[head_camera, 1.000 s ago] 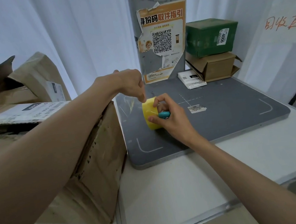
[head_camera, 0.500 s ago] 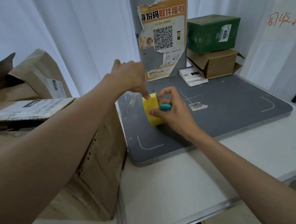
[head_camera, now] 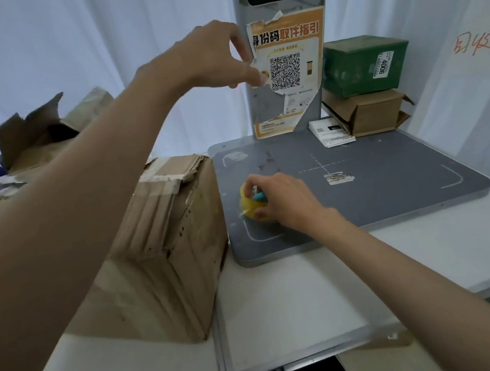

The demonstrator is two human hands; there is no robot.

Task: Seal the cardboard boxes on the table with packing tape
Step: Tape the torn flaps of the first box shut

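Tape roll (head_camera: pixel 252 206), yellow with a teal core, sits low and centre-left on the grey scale platform (head_camera: pixel 396 174), gripped by the right hand (head_camera: pixel 284 200) with fingers curled over its top. The left hand (head_camera: pixel 217 56), raised in the upper middle of the frame, pinches thumb against forefinger, perhaps on a clear tape end, though blur hides it. A worn cardboard box (head_camera: pixel 164 249) stands on the white table (head_camera: pixel 319 295), touching the platform's left edge.
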